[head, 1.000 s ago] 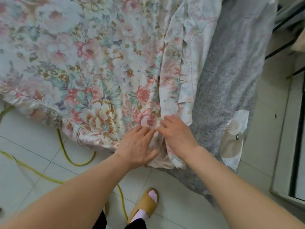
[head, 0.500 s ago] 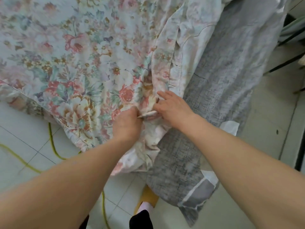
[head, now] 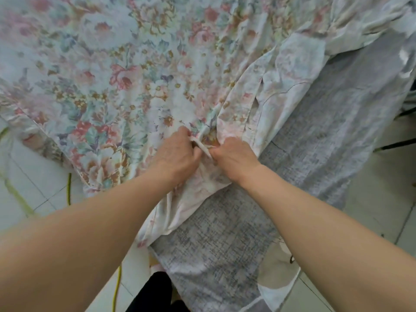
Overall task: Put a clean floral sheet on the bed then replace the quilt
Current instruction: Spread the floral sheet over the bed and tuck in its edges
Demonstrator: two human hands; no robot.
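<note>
While gripping floral sheet (head: 126, 86) — left hand (head: 177, 154), right hand (head: 234, 158) pinch its hem.

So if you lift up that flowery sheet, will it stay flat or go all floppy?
Probably floppy: the floral sheet already bunches into folds where the left hand and right hand pinch it. It likely feels light, since its corner droops over the grey cover.

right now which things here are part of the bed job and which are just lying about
Job:
- floral sheet, spread out, corner bunched
- left hand and right hand, both gripping that corner
- grey quilt, hanging to the floor beside it

Lying about:
- yellow cord on the tiled floor
</note>
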